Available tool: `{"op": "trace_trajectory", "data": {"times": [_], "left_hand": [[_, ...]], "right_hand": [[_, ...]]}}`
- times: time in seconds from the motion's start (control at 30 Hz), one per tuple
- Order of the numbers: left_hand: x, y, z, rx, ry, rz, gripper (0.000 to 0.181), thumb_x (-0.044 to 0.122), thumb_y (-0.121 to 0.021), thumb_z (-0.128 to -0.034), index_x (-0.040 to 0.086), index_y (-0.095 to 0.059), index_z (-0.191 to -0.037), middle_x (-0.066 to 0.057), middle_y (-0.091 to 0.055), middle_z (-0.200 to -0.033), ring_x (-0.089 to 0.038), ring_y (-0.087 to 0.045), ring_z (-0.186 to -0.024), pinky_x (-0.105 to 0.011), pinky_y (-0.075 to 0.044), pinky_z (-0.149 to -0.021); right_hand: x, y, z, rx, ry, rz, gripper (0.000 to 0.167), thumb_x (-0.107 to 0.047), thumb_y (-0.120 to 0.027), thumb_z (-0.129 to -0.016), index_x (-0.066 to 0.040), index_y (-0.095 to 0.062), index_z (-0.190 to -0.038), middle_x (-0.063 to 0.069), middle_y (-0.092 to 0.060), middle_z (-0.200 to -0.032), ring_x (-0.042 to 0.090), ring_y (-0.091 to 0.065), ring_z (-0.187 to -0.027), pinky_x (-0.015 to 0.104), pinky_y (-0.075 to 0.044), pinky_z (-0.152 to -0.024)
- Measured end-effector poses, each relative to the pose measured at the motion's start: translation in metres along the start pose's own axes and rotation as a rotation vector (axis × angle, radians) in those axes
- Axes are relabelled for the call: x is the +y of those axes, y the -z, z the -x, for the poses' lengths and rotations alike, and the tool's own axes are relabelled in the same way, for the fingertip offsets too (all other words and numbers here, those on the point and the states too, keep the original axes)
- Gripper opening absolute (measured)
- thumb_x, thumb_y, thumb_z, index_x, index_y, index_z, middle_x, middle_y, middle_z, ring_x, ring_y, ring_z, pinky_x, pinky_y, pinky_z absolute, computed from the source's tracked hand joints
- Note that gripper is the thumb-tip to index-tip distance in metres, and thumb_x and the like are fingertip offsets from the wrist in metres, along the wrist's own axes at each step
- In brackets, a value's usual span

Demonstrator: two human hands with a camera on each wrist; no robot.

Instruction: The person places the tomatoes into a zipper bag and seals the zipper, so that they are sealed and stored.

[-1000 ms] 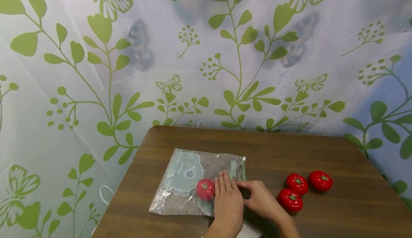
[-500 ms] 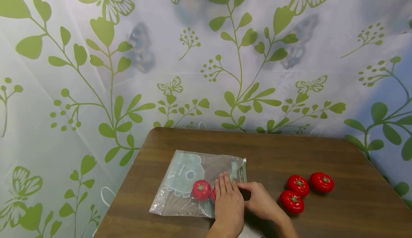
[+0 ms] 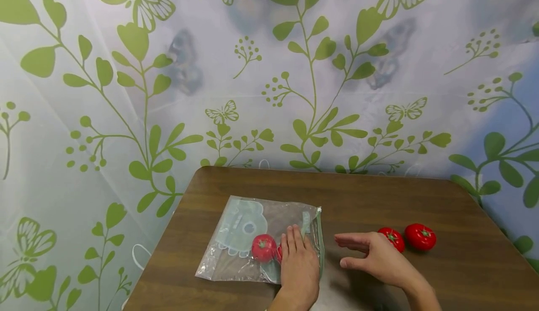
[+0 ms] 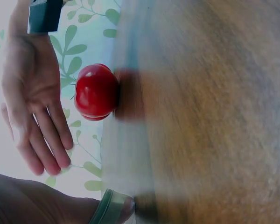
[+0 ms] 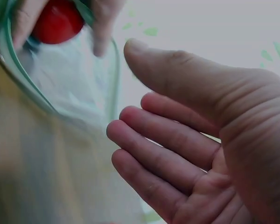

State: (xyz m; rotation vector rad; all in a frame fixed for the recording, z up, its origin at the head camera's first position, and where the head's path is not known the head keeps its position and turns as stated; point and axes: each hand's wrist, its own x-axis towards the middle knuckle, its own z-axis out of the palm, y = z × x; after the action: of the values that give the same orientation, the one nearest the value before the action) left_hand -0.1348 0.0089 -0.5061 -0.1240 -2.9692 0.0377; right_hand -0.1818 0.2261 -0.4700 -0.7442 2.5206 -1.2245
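Note:
A clear zip bag with a green-edged mouth lies on the table, with one red tomato showing inside and part of another beside my left hand. That hand rests on the bag near its mouth, fingers straight; its thumb is at the green edge in the left wrist view. In the right wrist view the mouth gapes around a red tomato. My right hand is empty, thumb apart from the fingers, between the bag and two visible loose tomatoes, partly covering the nearer one.
The brown wooden table has rounded back corners. Behind it hangs a pale curtain printed with green leaves and butterflies. A white loop hangs by the left table edge.
My right hand has drawn out of the bag's mouth and moved right, over the place of the nearest loose tomato. The bagged tomato shifted slightly left earlier. My left hand has stayed on the bag.

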Motion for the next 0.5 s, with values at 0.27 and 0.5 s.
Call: {"op": "trace_trajectory", "data": {"times": [0.27, 0.5], "left_hand": [[-0.001, -0.002, 0.0, 0.071, -0.002, -0.003, 0.04, 0.017, -0.068, -0.1033, 0.009, -0.072, -0.142, -0.019, -0.061, -0.157, -0.036, -0.057, -0.15, -0.05, -0.045, -0.125], [-0.002, 0.0, 0.001, 0.052, -0.017, -0.003, 0.048, 0.022, -0.078, -0.0969, 0.01, -0.072, -0.143, -0.019, -0.06, -0.158, -0.037, -0.056, -0.15, -0.05, -0.045, -0.125]], "right_hand": [[0.005, 0.041, 0.03, 0.017, -0.078, 0.03, 0.059, -0.034, -0.086, -0.096, -0.011, -0.068, -0.148, 0.015, -0.074, -0.143, -0.004, -0.071, -0.121, 0.024, -0.062, -0.092], [0.019, 0.073, 0.056, 0.072, -0.15, 0.111, 0.062, -0.032, -0.088, -0.094, -0.008, -0.068, -0.147, 0.016, -0.074, -0.142, -0.004, -0.072, -0.118, 0.022, -0.062, -0.088]]}}
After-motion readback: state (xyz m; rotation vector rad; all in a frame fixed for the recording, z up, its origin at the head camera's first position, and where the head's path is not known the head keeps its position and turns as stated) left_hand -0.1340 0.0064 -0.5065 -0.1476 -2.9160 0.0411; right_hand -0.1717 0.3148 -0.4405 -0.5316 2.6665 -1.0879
